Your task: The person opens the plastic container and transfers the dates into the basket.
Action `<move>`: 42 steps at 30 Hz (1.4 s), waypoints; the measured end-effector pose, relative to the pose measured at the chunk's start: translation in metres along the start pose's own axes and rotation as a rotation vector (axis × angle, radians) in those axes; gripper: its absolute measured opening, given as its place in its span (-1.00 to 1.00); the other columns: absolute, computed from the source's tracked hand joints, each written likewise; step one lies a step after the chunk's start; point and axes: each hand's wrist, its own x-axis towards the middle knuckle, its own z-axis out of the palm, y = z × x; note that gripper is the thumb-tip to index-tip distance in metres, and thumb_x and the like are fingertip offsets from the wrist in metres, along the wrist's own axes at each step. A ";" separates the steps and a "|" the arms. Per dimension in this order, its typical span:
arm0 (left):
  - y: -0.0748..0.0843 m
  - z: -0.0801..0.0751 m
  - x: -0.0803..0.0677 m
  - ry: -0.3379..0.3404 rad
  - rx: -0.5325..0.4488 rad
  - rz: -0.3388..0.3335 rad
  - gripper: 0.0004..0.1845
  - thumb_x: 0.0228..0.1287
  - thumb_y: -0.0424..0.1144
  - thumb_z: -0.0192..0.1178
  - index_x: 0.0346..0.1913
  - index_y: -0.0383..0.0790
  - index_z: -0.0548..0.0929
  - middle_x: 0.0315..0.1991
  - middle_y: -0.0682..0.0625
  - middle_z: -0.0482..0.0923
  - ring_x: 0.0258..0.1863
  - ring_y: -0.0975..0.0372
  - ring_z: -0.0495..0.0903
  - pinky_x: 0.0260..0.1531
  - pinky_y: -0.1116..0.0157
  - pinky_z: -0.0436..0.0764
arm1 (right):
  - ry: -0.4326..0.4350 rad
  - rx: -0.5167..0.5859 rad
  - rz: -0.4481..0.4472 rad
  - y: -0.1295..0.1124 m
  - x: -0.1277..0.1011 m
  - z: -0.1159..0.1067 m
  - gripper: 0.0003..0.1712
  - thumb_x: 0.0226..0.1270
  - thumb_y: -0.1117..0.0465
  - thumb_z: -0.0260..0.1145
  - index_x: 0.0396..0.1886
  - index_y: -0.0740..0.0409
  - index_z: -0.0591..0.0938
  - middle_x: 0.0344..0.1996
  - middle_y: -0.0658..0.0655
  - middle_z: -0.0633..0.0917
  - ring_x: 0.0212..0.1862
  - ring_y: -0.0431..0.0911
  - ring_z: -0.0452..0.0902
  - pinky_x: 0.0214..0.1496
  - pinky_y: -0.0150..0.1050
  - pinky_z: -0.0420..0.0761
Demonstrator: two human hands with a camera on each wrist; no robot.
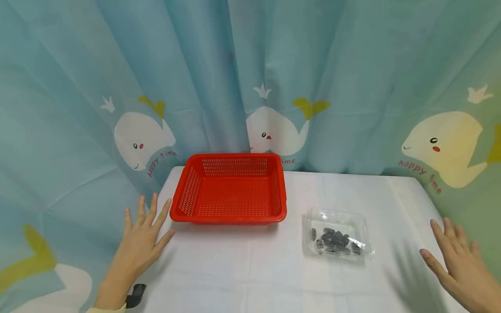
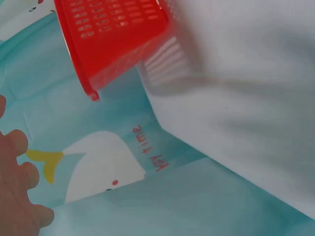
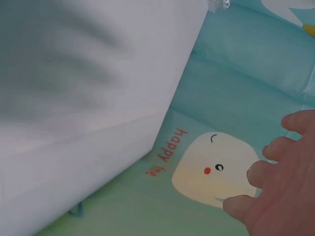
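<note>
A red plastic basket (image 1: 231,188) (image 2: 110,37) sits empty at the back of a white-covered table (image 1: 250,269). To its right lies a clear plastic container (image 1: 337,234) holding several small dark pieces (image 1: 334,241). My left hand (image 1: 140,237) (image 2: 17,189) hovers flat with fingers spread at the table's left edge, just left of the basket, holding nothing. My right hand (image 1: 455,261) (image 3: 275,179) is spread open at the table's right edge, well right of the clear container, also empty.
A teal curtain with white whale prints (image 1: 274,130) hangs behind and around the table. A small dark object (image 1: 135,294) shows by my left wrist. The table's left edge (image 2: 162,123) and right edge (image 3: 167,113) drop off beside each hand.
</note>
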 end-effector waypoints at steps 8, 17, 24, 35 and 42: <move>0.008 -0.004 0.000 0.011 0.005 0.003 -0.10 0.43 0.05 0.23 0.70 0.05 0.03 0.68 -0.30 -0.02 0.64 -0.36 -0.06 0.48 -0.51 -0.14 | 0.083 0.061 -0.054 -0.007 -0.003 0.009 -0.08 0.61 0.16 0.13 0.71 0.24 -0.16 0.66 0.44 -0.31 0.66 0.38 -0.59 0.46 0.49 -0.67; 0.022 -0.001 -0.005 0.157 -0.020 0.105 -0.38 0.54 0.05 0.11 0.55 -0.07 0.40 0.48 -0.23 0.45 0.43 -0.14 0.46 0.66 -0.17 -0.04 | 0.288 0.094 -0.029 -0.020 -0.004 0.022 -0.24 0.55 0.24 0.24 0.66 0.01 0.24 0.42 0.40 0.52 0.54 -0.64 -0.02 0.51 -0.72 -0.26; 0.047 0.010 -0.002 0.317 -0.114 0.190 -0.41 0.66 0.13 -0.17 0.28 -0.22 0.67 0.19 -0.17 0.72 0.14 -0.08 0.66 0.13 -0.11 0.58 | 0.473 0.222 0.000 -0.048 -0.005 0.031 -0.41 0.50 0.37 0.21 0.49 0.11 0.49 0.13 -0.70 0.52 -0.57 -0.62 0.20 -0.47 -0.54 0.21; 0.101 0.043 0.011 0.354 -0.209 0.297 -0.46 0.69 0.07 -0.19 0.20 -0.18 0.72 0.13 -0.04 0.74 0.12 0.05 0.65 0.16 0.08 0.60 | 0.536 0.569 0.162 -0.082 -0.003 0.075 -0.50 0.59 0.45 0.06 0.45 0.23 0.51 0.17 -0.34 0.69 0.00 -0.55 0.62 0.08 -0.71 0.49; 0.140 0.059 0.029 0.378 -0.226 0.450 -0.66 0.61 -0.09 0.02 0.12 -0.14 0.73 0.07 0.02 0.74 0.09 0.12 0.66 0.13 0.15 0.64 | 0.548 0.837 0.220 -0.094 0.002 0.096 -0.53 0.67 0.42 -0.08 0.45 0.46 0.41 0.12 -0.16 0.73 -0.02 -0.35 0.70 -0.01 -0.58 0.64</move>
